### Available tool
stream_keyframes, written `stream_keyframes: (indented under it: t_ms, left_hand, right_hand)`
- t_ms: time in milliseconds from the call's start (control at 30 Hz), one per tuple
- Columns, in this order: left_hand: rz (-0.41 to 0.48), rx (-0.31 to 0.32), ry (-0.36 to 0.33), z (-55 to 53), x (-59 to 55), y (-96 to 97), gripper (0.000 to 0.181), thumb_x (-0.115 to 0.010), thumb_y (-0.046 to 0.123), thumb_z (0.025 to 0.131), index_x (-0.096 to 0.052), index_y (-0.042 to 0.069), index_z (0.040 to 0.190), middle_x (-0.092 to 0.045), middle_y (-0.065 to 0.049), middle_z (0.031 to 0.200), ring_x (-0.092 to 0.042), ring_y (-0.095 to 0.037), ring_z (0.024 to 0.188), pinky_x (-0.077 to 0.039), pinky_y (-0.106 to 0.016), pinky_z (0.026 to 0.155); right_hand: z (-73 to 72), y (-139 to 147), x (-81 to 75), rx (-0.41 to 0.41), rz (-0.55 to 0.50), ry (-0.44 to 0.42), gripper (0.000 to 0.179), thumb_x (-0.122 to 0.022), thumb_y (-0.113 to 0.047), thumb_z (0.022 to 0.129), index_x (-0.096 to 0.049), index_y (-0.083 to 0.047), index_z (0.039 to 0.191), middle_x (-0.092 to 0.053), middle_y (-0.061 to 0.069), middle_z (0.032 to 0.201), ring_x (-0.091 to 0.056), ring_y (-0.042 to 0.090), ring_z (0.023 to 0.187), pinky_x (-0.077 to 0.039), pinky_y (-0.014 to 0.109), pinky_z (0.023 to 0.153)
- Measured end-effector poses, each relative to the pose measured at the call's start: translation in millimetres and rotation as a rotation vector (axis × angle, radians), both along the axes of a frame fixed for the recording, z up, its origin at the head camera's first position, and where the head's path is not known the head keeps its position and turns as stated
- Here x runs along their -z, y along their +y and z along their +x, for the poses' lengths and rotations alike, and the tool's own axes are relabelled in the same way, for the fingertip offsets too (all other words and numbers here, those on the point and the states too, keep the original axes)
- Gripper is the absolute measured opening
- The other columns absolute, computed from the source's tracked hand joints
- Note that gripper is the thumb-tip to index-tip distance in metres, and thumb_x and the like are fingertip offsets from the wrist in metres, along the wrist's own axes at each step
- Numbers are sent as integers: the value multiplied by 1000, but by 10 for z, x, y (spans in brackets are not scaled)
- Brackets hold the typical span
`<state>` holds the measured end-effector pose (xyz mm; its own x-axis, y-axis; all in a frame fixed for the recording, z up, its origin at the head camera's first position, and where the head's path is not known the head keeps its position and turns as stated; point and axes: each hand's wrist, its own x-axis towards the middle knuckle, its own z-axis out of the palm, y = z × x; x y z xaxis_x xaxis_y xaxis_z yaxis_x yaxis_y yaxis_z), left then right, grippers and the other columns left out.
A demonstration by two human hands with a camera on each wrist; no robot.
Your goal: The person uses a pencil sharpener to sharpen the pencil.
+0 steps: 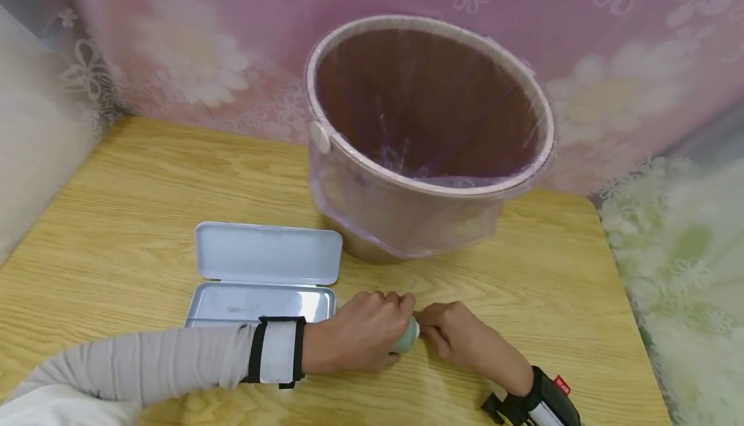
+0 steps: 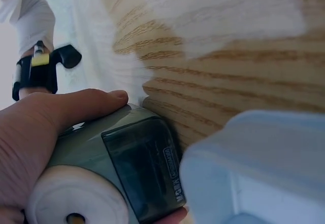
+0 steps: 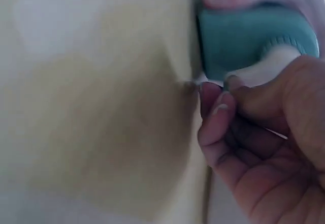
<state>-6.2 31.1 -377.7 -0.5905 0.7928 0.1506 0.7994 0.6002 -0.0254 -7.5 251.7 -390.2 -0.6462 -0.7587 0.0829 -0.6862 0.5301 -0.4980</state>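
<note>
My left hand (image 1: 369, 332) grips a green crank pencil sharpener (image 1: 408, 339) from above, just right of an open pale-blue pencil case (image 1: 267, 255). In the left wrist view the sharpener's round white front (image 2: 76, 196) has a small hole in its middle. Beside that front is a dark see-through shavings drawer (image 2: 147, 168). The fingers of my right hand (image 1: 465, 335) pinch the end of the sharpener's white crank (image 3: 266, 69). Most of the sharpener is hidden under my left hand in the head view.
A large brown bin (image 1: 378, 252) with a white rim and a thin purple liner stands at the back of the wooden table (image 1: 552, 271). Behind the table hangs a pink flowered cloth (image 1: 192, 45). My left forearm crosses the pencil case's near side.
</note>
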Motion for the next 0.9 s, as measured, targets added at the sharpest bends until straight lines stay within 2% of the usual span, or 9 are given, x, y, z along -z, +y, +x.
stream_keyframes:
  t_ms: [133, 233, 367, 433, 533, 633, 767, 833, 900]
  left_hand:
    - [10, -12, -20, 7, -3, 14, 55, -82, 56, 74, -53, 12, 91, -53, 5, 68, -52, -6, 53, -46, -20, 44]
    - [10, -29, -33, 11, -14, 19, 55, -83, 56, 74, -53, 12, 90, -53, 5, 67, -52, -6, 53, -46, -19, 44]
    - [13, -43, -44, 13, -26, 27, 56, -85, 54, 72, -53, 13, 90, -52, 6, 67, -52, -6, 53, -45, -19, 44]
    - [15, -42, -38, 11, -33, 34, 56, -85, 54, 71, -52, 13, 90, -52, 6, 68, -52, -6, 54, -45, -19, 44]
    - [13, -43, -19, 3, -45, 37, 55, -85, 53, 71, -52, 13, 90, -52, 6, 67, -52, -5, 54, -45, -19, 44]
    - [20, -56, -18, 5, -50, 25, 54, -86, 51, 70, -53, 13, 90, -52, 6, 67, -53, -5, 54, -46, -19, 45]
    - [37, -61, -27, 38, -36, 10, 56, -87, 52, 70, -53, 13, 91, -53, 7, 68, -53, -4, 54, -45, -19, 45]
    - [40, -52, -34, 51, -32, 3, 56, -87, 52, 70, -53, 13, 91, -53, 7, 68, -52, -4, 54, -44, -18, 45]
    - [33, -44, -29, 55, -28, -9, 56, -86, 53, 71, -53, 13, 92, -52, 7, 68, -51, -3, 54, -44, -18, 44]
  right_hand:
    - [249, -37, 18, 11, -3, -24, 16, -67, 5, 91, -72, -10, 91, -64, -6, 76, -48, -8, 69, -41, 10, 59]
    - [374, -87, -23, 55, 69, -34, 14, -67, 1, 93, -71, -13, 92, -61, -9, 77, -48, -8, 71, -42, 11, 61]
    - [420, -125, -100, 97, 179, -33, 12, -66, -3, 95, -68, -15, 93, -56, -12, 76, -47, -7, 71, -42, 12, 61]
    - [437, -110, -148, 98, 179, -60, 12, -64, -5, 97, -68, -16, 94, -55, -12, 76, -46, -8, 71, -42, 12, 61]
    - [489, -55, -243, 89, 107, -69, 9, -63, -7, 99, -71, -12, 99, -60, -10, 82, -47, -8, 74, -43, 11, 61]
    - [520, -11, -346, 57, 53, -7, 12, -64, -8, 99, -72, -7, 107, -65, -7, 92, -50, -5, 80, -44, 10, 65]
    - [487, -7, -446, 9, 38, 182, 15, -59, -12, 102, -71, -5, 109, -65, -6, 96, -54, 1, 84, -43, 8, 71]
    - [460, -19, -475, 4, 20, 235, 15, -58, -13, 103, -71, -7, 107, -64, -8, 95, -53, 1, 83, -41, 6, 72]
    - [439, -31, -496, 7, -1, 241, 14, -58, -13, 103, -71, -8, 107, -63, -9, 95, -53, 0, 83, -40, 5, 72]
